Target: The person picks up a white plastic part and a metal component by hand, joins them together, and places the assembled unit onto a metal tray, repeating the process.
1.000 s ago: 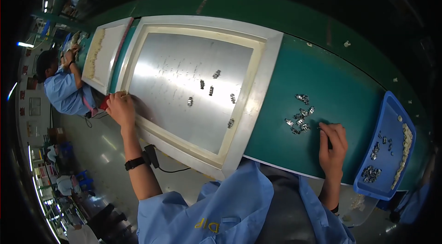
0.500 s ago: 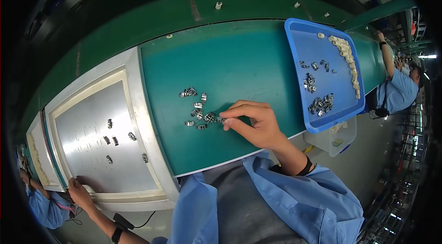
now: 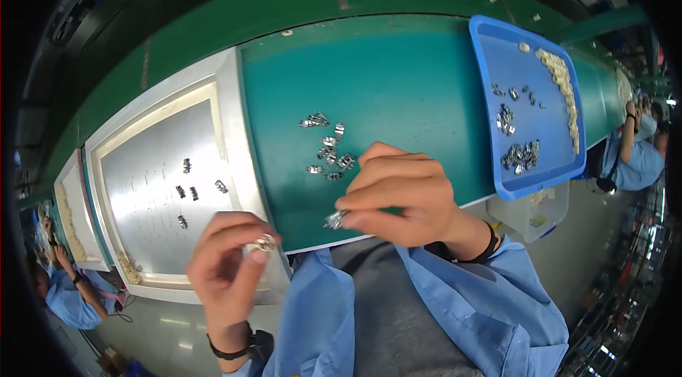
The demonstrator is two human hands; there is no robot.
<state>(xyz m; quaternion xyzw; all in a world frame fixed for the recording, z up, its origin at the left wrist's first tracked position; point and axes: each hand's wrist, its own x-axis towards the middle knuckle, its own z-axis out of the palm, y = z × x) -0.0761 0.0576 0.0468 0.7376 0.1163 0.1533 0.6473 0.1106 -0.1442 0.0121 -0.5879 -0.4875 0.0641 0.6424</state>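
Observation:
My left hand [image 3: 226, 267], raised over the near right corner of the metal-topped frame, is closed on a small cream round part [image 3: 266, 243] with metal showing in its end. To its right, my right hand [image 3: 408, 199] pinches a small shiny metal clip [image 3: 334, 219] between thumb and fingertips, above the bench's near edge. The clip's exact shape is partly covered by the fingers. Beyond the hands, several similar metal clips [image 3: 327, 154] lie loosely heaped on the green bench top [image 3: 398, 78].
The pale frame [image 3: 238, 114] encloses a metal plate [image 3: 153, 185] bearing several scattered clips. Cream parts [image 3: 128, 268] gather at its near left corner. A blue tray [image 3: 490, 93] at right holds clips and a row of cream parts. Co-workers sit at both far sides.
My left hand has come from the frame's near left corner toward the middle, now with a cream part. My right hand has drawn back from the heap with a clip. The view has shifted.

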